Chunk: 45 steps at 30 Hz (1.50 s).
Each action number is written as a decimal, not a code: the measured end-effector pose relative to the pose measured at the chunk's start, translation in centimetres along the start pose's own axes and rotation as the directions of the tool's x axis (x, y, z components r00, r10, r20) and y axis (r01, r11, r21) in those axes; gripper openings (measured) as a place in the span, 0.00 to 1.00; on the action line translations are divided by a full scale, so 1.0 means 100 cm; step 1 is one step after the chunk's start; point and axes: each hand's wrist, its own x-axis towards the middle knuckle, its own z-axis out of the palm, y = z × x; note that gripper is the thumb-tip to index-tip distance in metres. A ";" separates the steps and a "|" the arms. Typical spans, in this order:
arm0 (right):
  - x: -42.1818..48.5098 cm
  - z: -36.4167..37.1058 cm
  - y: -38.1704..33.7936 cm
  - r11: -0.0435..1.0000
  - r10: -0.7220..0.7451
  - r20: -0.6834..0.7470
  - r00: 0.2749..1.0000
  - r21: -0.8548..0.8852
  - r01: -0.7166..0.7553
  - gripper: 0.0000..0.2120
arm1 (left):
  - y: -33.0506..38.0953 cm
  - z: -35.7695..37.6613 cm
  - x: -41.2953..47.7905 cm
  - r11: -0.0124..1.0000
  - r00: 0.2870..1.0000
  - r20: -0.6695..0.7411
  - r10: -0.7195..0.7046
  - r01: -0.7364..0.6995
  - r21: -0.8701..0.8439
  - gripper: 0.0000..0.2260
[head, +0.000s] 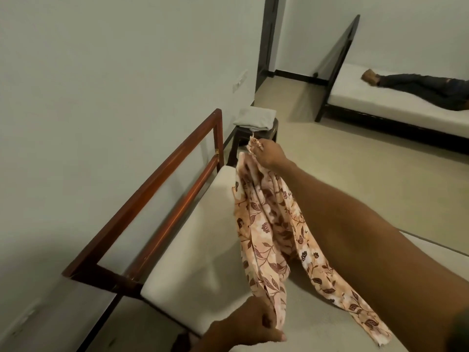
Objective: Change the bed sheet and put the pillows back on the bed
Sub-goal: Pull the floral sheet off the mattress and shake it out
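**One head view, tilted, close over the bed**

I have a single wide-angle camera, worn on the head, looking forward and down along the bare mattress (193, 240) toward its wooden bed frame (162, 179). The picture is rolled, so the wall (114, 72) and floor (342, 174) slant. No second view.

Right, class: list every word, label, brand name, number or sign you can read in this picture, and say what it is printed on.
No readable text anywhere.
floral sheet, held by the left hand and right hand: leaf and flower pattern only, no lettering.
switch plate on the wall: too small and blurred to show any marking.
folded grey cloth on the stool: no label visible.
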 end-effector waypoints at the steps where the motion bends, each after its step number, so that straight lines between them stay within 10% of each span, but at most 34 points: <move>1: 0.001 0.007 0.004 0.999 0.011 0.020 1.000 -0.030 -0.011 0.16 | -0.005 0.004 -0.002 0.999 0.996 -0.076 -0.035 0.032 -0.031 0.22; 13: -0.055 0.044 0.076 0.990 0.120 0.046 0.992 0.065 -0.123 0.15 | -0.038 0.013 -0.022 0.855 0.842 -0.334 -0.424 0.249 -0.455 0.20; 19: -0.112 0.066 0.103 0.998 0.059 0.138 0.989 -0.002 -0.059 0.15 | -0.027 0.016 -0.023 0.962 0.793 -0.568 -0.218 0.076 -0.263 0.16; 29: -0.236 0.106 0.135 0.981 -0.183 0.357 0.916 0.008 0.192 0.10 | -0.016 0.008 -0.031 0.959 0.863 -0.460 -0.211 0.092 -0.268 0.05; 45: -0.329 0.131 0.147 0.966 -0.120 0.302 0.946 0.256 0.041 0.12 | -0.011 0.007 -0.032 0.998 0.890 -0.452 -0.057 0.037 -0.051 0.04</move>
